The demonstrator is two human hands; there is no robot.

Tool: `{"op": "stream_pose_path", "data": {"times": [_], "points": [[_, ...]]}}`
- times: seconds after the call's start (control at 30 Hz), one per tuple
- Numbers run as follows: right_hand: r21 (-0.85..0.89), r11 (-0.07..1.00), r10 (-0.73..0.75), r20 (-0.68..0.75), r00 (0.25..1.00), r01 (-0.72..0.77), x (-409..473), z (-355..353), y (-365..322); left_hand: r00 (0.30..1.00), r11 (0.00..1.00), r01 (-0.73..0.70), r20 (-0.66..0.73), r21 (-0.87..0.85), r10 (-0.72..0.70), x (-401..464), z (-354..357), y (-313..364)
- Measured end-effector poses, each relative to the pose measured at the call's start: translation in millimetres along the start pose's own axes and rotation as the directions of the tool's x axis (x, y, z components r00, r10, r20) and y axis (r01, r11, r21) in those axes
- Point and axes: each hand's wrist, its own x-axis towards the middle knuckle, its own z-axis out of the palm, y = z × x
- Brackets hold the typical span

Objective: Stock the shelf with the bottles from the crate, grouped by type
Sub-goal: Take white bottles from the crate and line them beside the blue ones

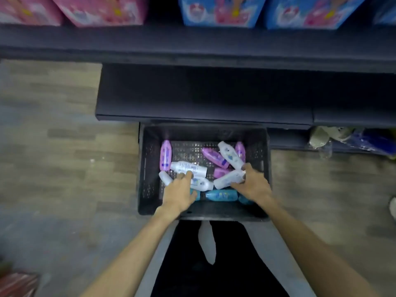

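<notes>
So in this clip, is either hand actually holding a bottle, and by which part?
The right hand grips a white bottle at its near end. The left hand rests on another white bottle; whether it grips cannot be told.

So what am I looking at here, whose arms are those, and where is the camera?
There is no machine: a person wears a camera on the head, looking down at their own arms. A black crate stands on the floor before a dark shelf. In it lie purple, white and blue bottles, jumbled. The left hand reaches onto a white bottle; the right hand grips another white bottle. Pink and blue packs sit on the shelf above.
</notes>
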Motion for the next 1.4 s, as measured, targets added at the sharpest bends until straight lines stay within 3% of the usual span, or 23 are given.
{"op": "stream_pose_path", "data": {"times": [0.43,0.6,0.67,0.8,0.97,1.03,1.27,1.4], "points": [[-0.124,0.992,0.013,0.199,0.98,0.012,134,144,34,0.968,0.992,0.117,0.217,0.047,-0.124,112,113,-85],[-0.139,0.967,-0.177,0.237,0.955,0.214,183,193,26,0.968,0.993,0.09,0.227,0.071,-0.104,153,142,-106],[-0.185,0.921,-0.303,0.216,0.928,0.343,202,214,15,0.974,0.991,0.073,0.207,0.11,-0.095,164,153,-112],[-0.426,0.715,-0.52,0.206,0.829,0.554,228,251,-3,0.972,0.981,0.044,0.219,0.19,-0.086,171,172,-124],[-0.601,0.541,-0.611,0.201,0.766,0.589,227,259,-1,0.975,0.992,0.045,0.212,0.121,-0.07,170,175,-139],[-0.649,0.511,-0.661,0.122,0.74,0.563,226,257,0,0.977,0.994,0.046,0.202,0.104,-0.066,168,172,-141],[-0.533,0.654,-0.507,0.218,0.834,0.537,267,243,-17,0.988,0.998,0.028,0.15,0.06,-0.037,170,166,-147],[-0.338,0.807,-0.479,0.103,0.872,0.484,288,228,-14,0.994,0.995,-0.021,0.109,0.095,0.01,182,170,-148]]}}
